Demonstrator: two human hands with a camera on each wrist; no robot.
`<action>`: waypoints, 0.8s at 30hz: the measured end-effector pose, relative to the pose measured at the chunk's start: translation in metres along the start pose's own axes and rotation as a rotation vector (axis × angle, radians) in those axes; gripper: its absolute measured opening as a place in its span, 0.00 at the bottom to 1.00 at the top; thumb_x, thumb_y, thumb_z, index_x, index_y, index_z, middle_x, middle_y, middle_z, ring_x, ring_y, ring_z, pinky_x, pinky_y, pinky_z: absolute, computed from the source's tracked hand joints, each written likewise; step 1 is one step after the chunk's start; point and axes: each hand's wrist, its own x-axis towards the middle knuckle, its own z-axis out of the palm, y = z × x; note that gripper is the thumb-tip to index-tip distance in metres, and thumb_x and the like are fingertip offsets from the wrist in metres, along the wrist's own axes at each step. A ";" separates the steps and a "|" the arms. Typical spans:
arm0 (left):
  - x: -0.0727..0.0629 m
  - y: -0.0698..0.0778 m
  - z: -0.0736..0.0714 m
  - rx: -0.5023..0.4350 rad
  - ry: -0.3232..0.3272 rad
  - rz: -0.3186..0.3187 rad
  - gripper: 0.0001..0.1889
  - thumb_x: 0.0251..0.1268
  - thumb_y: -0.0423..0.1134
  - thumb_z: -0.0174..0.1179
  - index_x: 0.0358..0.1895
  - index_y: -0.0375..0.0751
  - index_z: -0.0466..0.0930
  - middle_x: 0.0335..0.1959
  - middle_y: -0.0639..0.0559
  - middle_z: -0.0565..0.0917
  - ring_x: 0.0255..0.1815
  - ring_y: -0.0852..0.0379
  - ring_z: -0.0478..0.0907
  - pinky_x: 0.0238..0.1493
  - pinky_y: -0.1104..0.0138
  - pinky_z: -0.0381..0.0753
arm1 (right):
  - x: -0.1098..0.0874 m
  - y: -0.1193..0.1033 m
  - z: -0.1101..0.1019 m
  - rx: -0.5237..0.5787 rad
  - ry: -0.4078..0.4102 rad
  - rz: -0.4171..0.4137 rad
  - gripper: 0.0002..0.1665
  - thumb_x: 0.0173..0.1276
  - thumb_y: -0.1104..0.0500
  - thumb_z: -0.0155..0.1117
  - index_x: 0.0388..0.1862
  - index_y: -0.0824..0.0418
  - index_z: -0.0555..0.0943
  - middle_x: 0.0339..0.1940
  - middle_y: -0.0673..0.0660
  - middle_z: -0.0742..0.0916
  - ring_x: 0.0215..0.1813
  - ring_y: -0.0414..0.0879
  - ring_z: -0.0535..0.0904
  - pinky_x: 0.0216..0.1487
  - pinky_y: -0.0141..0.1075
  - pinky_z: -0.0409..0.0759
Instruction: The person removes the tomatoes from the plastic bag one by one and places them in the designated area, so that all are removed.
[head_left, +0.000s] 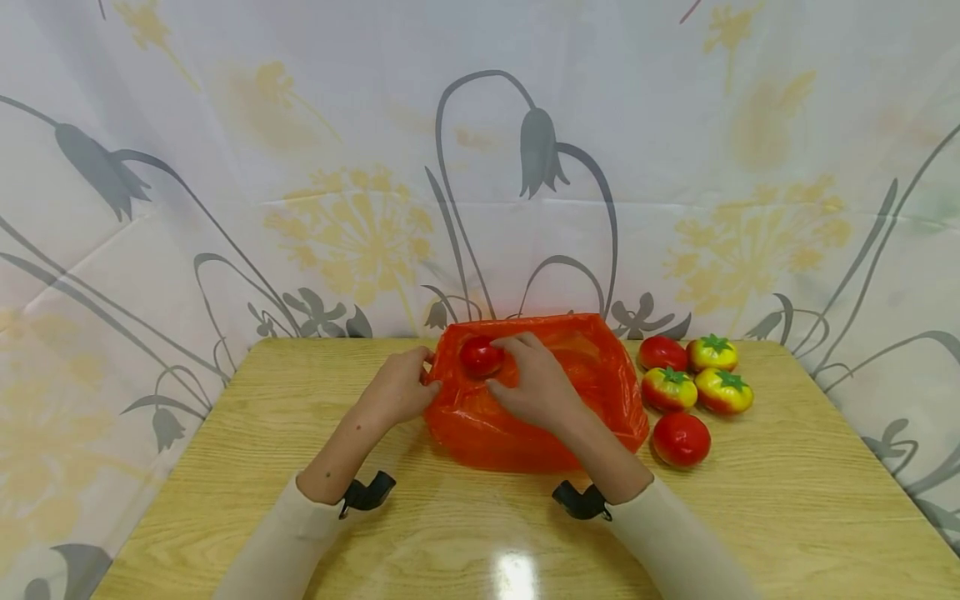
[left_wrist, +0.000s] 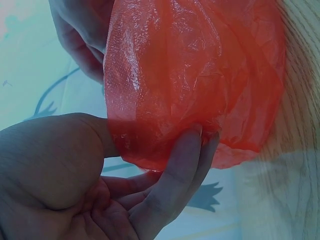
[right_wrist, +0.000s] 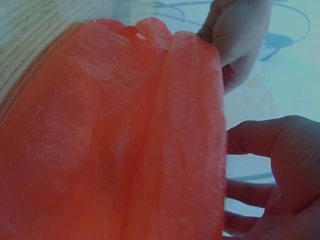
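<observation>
A translucent red plastic bag [head_left: 517, 437] lies with its mouth spread on the wooden table. At its left rim my left hand [head_left: 401, 385] pinches the plastic; in the left wrist view the thumb goes behind the film and the fingers [left_wrist: 182, 165] lie in front. Over the bag's mouth, my right hand [head_left: 536, 379] holds a shiny red tomato [head_left: 481, 357] by its right side, between thumb and fingertips. In the right wrist view the bag [right_wrist: 125, 125] hides the tomato and the tips of my right fingers [right_wrist: 250, 192].
To the bag's right sit two smooth red tomatoes, one behind [head_left: 663, 354] and one in front [head_left: 681, 439]. Between them are yellow-and-red fruits with green leaf caps [head_left: 723, 392]. A flower-patterned cloth [head_left: 480, 167] hangs behind the table [head_left: 465, 525].
</observation>
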 end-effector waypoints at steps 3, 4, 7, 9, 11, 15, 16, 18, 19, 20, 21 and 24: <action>0.000 0.000 0.000 -0.002 0.002 0.001 0.20 0.70 0.33 0.66 0.61 0.31 0.78 0.40 0.41 0.86 0.30 0.51 0.80 0.34 0.63 0.88 | 0.005 -0.001 0.004 -0.020 -0.007 0.009 0.35 0.66 0.57 0.77 0.70 0.62 0.78 0.69 0.60 0.80 0.66 0.58 0.78 0.67 0.54 0.82; 0.000 0.000 0.000 -0.002 0.003 0.003 0.20 0.69 0.33 0.66 0.61 0.31 0.78 0.40 0.41 0.87 0.30 0.51 0.80 0.34 0.63 0.88 | 0.007 -0.001 0.005 -0.025 -0.011 0.012 0.36 0.66 0.57 0.78 0.71 0.62 0.78 0.69 0.60 0.80 0.67 0.58 0.78 0.67 0.54 0.82; 0.000 0.000 0.000 0.001 0.000 0.008 0.20 0.70 0.33 0.67 0.62 0.31 0.78 0.40 0.41 0.86 0.31 0.51 0.80 0.35 0.63 0.88 | 0.012 -0.002 0.009 -0.033 -0.025 0.024 0.37 0.66 0.57 0.78 0.72 0.63 0.77 0.69 0.61 0.80 0.67 0.59 0.78 0.66 0.54 0.83; 0.001 0.000 0.000 0.003 -0.004 0.015 0.20 0.70 0.33 0.66 0.62 0.31 0.78 0.40 0.42 0.86 0.31 0.51 0.80 0.34 0.63 0.88 | 0.016 -0.002 0.012 -0.042 -0.033 0.034 0.37 0.66 0.56 0.78 0.72 0.63 0.77 0.69 0.62 0.80 0.66 0.59 0.79 0.65 0.53 0.83; 0.001 0.000 -0.001 0.006 -0.006 0.022 0.19 0.70 0.33 0.66 0.61 0.31 0.78 0.39 0.42 0.86 0.30 0.51 0.80 0.33 0.64 0.87 | 0.020 -0.002 0.016 -0.058 -0.041 0.037 0.37 0.67 0.57 0.78 0.73 0.63 0.77 0.69 0.62 0.79 0.66 0.59 0.79 0.65 0.53 0.83; 0.000 0.000 -0.001 0.008 -0.004 0.037 0.19 0.70 0.33 0.66 0.61 0.31 0.79 0.38 0.43 0.86 0.29 0.52 0.79 0.32 0.64 0.86 | 0.025 0.000 0.021 -0.084 -0.053 0.030 0.37 0.67 0.57 0.77 0.73 0.62 0.76 0.71 0.62 0.79 0.67 0.59 0.79 0.66 0.53 0.83; 0.000 0.000 -0.001 0.009 -0.002 0.040 0.19 0.70 0.33 0.66 0.60 0.31 0.79 0.38 0.43 0.86 0.29 0.52 0.79 0.32 0.64 0.86 | 0.027 0.000 0.022 -0.088 -0.054 0.025 0.37 0.67 0.58 0.78 0.73 0.62 0.76 0.71 0.62 0.79 0.67 0.59 0.79 0.66 0.53 0.83; 0.001 0.000 0.000 0.005 -0.002 0.044 0.18 0.70 0.33 0.66 0.60 0.31 0.79 0.38 0.43 0.86 0.29 0.52 0.79 0.31 0.64 0.86 | 0.029 0.001 0.023 -0.093 -0.052 0.020 0.37 0.67 0.58 0.78 0.73 0.62 0.77 0.71 0.61 0.79 0.67 0.59 0.79 0.65 0.52 0.83; 0.001 0.000 0.000 0.004 -0.002 0.046 0.18 0.70 0.33 0.66 0.60 0.31 0.79 0.38 0.43 0.86 0.29 0.52 0.79 0.31 0.64 0.86 | 0.030 0.002 0.024 -0.097 -0.051 0.018 0.37 0.67 0.58 0.78 0.73 0.62 0.77 0.71 0.61 0.79 0.66 0.59 0.79 0.65 0.52 0.83; 0.001 0.000 0.000 0.002 -0.001 0.049 0.18 0.70 0.33 0.66 0.60 0.31 0.79 0.38 0.43 0.86 0.29 0.52 0.79 0.31 0.64 0.86 | 0.031 0.002 0.025 -0.103 -0.050 0.016 0.37 0.67 0.58 0.78 0.73 0.62 0.77 0.70 0.61 0.79 0.66 0.58 0.79 0.65 0.52 0.83; 0.001 0.000 0.000 0.000 -0.002 0.051 0.18 0.70 0.33 0.66 0.60 0.31 0.79 0.38 0.43 0.86 0.29 0.52 0.79 0.31 0.64 0.86 | 0.032 0.003 0.026 -0.106 -0.051 0.016 0.37 0.67 0.58 0.78 0.73 0.62 0.77 0.70 0.61 0.79 0.66 0.58 0.79 0.65 0.52 0.83; 0.001 0.000 0.001 -0.010 -0.002 0.056 0.18 0.70 0.32 0.66 0.61 0.31 0.79 0.38 0.43 0.86 0.29 0.52 0.80 0.31 0.64 0.86 | 0.036 0.005 0.029 -0.118 -0.058 0.013 0.37 0.67 0.58 0.78 0.73 0.62 0.76 0.71 0.61 0.79 0.66 0.58 0.79 0.66 0.52 0.83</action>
